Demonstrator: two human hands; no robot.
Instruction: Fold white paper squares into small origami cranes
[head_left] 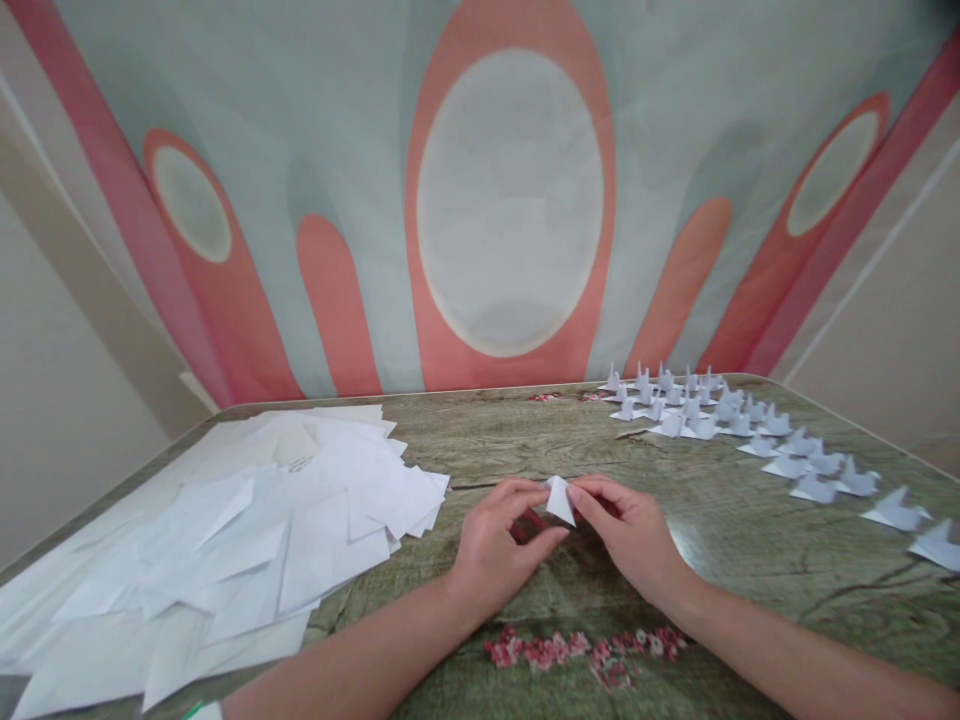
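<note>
Between my two hands, just above the table, is a small piece of folded white paper (560,502) with a pointed top. My left hand (496,545) has its curled fingertips at the paper's left side, and its thumb sits lower, apart from the paper. My right hand (628,528) pinches the right edge between thumb and fingers. Part of the paper is hidden behind the fingertips. Rows of folded paper cranes (701,425) stand on the right side of the table.
A wide, overlapping pile of white paper sheets (247,545) covers the table's left side. The wood-grain table (480,440) has printed pink flowers (555,650) near its front. A painted wall panel (510,200) with coral arches rises behind the far edge.
</note>
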